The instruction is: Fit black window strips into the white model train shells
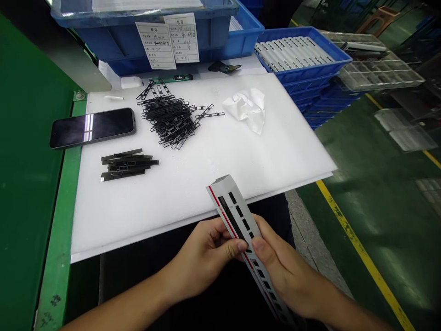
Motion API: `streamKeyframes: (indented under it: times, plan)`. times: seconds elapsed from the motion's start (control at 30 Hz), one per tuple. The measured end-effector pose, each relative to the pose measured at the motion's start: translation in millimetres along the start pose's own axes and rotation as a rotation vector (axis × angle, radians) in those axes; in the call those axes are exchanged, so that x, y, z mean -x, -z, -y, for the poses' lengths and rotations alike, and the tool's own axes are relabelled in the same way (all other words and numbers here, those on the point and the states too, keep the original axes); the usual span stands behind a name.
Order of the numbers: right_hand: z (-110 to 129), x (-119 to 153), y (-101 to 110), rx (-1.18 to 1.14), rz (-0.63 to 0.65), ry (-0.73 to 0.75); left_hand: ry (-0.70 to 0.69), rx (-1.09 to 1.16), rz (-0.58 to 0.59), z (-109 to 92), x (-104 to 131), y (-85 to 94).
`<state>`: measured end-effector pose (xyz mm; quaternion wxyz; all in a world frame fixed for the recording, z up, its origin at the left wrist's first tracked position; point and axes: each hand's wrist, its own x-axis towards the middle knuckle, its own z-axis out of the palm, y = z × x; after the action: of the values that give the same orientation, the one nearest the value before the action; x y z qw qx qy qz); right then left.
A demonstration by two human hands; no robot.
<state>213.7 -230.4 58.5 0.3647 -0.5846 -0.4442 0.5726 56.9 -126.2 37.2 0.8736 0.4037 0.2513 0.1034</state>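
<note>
A long light-grey model train car shell [237, 207] with a red stripe and rows of dark window openings slants across my lap, just off the table's front edge. My left hand [206, 253] is closed on its left side, the thumb pressing near the lower end of a long dark window strip [230, 216]. Around the right side wraps my right hand [279, 257], thumb on the window row. On the table lie a heap of thin black window-frame strips [170, 117] and a smaller pile of dark flat strips [127, 164].
The white foam-topped table [206, 174] also carries a phone [93, 128], crumpled white paper [246, 109] and a green-handled cutter [182, 77]. Blue labelled bins [113, 46] stand behind. At right, a blue crate [310, 69] of similar shells sits on a stack. A green post edges the left.
</note>
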Motion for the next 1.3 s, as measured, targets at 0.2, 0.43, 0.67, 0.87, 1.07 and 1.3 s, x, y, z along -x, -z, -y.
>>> streamKeyframes:
  times: [0.2, 0.43, 0.67, 0.87, 1.07, 1.3]
  plan:
    - [15.0, -9.3, 14.5, 0.041, 0.098, 0.093, -0.131, -0.011, -0.079, -9.8, 2.8, 11.9]
    - [9.7, -13.4, 11.1, -0.008, 0.101, 0.113, -0.150, 0.196, -0.148, -0.5, 2.0, 6.9]
    - [13.8, -26.2, 8.5, 0.013, 0.085, 0.165, -0.158, 0.239, -0.164, -11.6, 1.6, 7.0]
    - [57.7, -44.6, 20.7, 0.093, 0.080, 0.267, -0.325, 0.235, -0.137, -54.3, -4.9, 4.3]
    - [107.4, -89.5, 54.0, 0.190, 0.100, 0.432, -0.526, -0.061, -0.091, -115.6, -29.6, 12.5]
    - [141.3, -152.3, 78.2, 0.354, 0.004, 0.619, -0.756, -0.177, -0.294, -158.9, -72.7, 25.3]
